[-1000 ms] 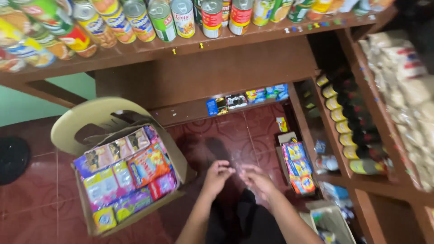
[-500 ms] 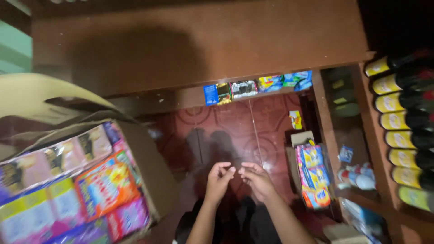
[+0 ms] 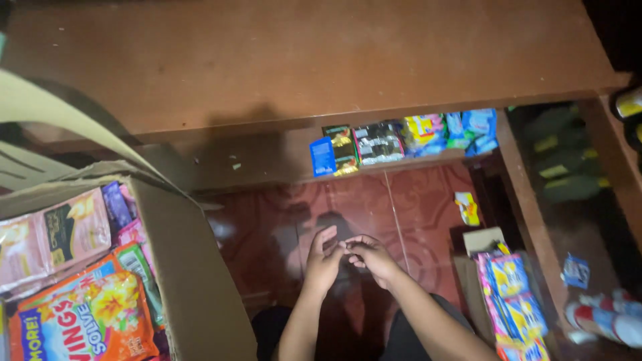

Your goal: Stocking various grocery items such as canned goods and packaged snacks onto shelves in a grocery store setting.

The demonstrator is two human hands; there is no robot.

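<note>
Both hands meet low in the head view, above the dark red tiled floor [image 3: 267, 220] and in front of the person's knees. The left hand [image 3: 324, 262] is raised with its fingers loosely spread and the palm turned toward the other; the right hand [image 3: 370, 257] is curled, its fingertips pinched together against the left fingertips. Whether anything small sits between them cannot be told in the dim light.

Along the left edge of the floor stands an open brown cardboard box [image 3: 194, 281], packed with flat foil snack packets in orange, pink and purple [image 3: 87, 314]; its flap rises toward the upper left corner. Above the hands runs a wide brown wooden shelf board [image 3: 301, 60], and below its front edge a narrow lower shelf carries a row of small sachets in blue, black and yellow [image 3: 401, 137] near its right end. A single yellow sachet [image 3: 467, 207] lies on the floor by the right upright. At the floor's right edge a smaller carton [image 3: 481, 241] holds blue and yellow packets [image 3: 511, 294], just beside the right forearm.
</note>
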